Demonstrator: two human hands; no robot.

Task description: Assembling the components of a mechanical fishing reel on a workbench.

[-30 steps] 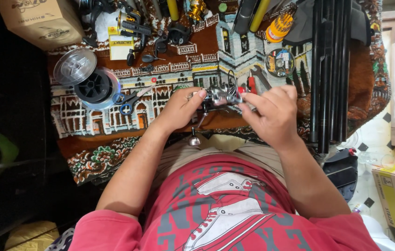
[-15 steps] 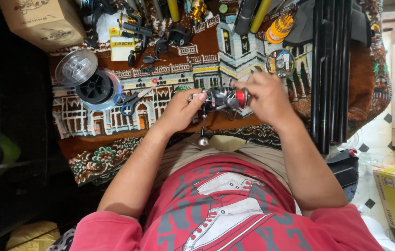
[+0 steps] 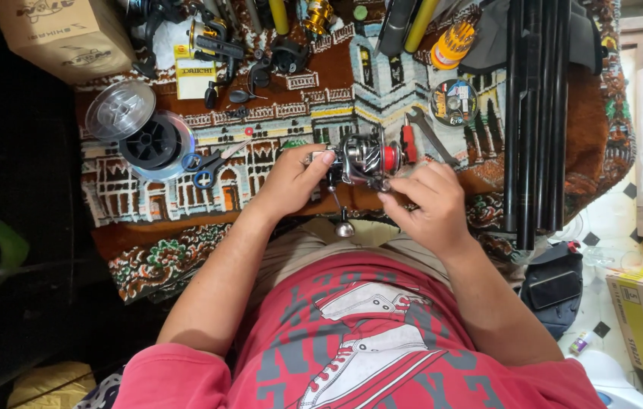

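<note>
I've got the fishing reel (image 3: pixel 365 159) up over the patterned cloth (image 3: pixel 185 189), left hand (image 3: pixel 291 182) pinching its side, right hand (image 3: pixel 427 201) fingers curled underneath (handle dangling below), scissors (image 3: pixel 212 163) lying nearby.

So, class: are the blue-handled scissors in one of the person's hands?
No: the blue-handled scissors lie on the patterned cloth, while the left hand and right hand hold a fishing reel.

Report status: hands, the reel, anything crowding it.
Left hand and right hand both grip the silver fishing reel with red knob. Reel held over patterned rug. Blue-handled scissors and grey wrench lie close by.
</note>
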